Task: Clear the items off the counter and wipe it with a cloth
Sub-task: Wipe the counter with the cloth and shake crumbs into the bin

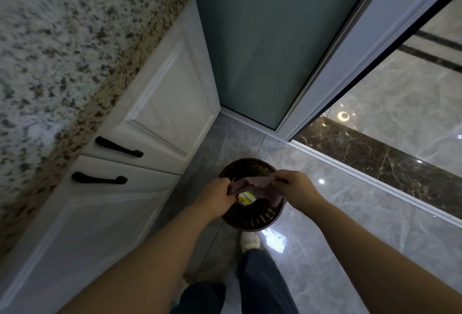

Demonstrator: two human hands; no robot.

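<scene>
Both grips pinch the purple cloth [257, 187], left hand [217, 197] and right hand [295, 187], stretched left-right over the bin [250, 221]; the yellow packet's [246, 198] writing is unreadable.

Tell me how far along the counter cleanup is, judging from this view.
Done, apparently: the visible stretch of granite counter carries no items. In hand: the left hand and right hand both grip a purplish cloth spread over the dark bin, where a yellow-and-white wrapper lies. Left: whether the wiping is finished cannot be told; most of the counter is out of view.
</scene>
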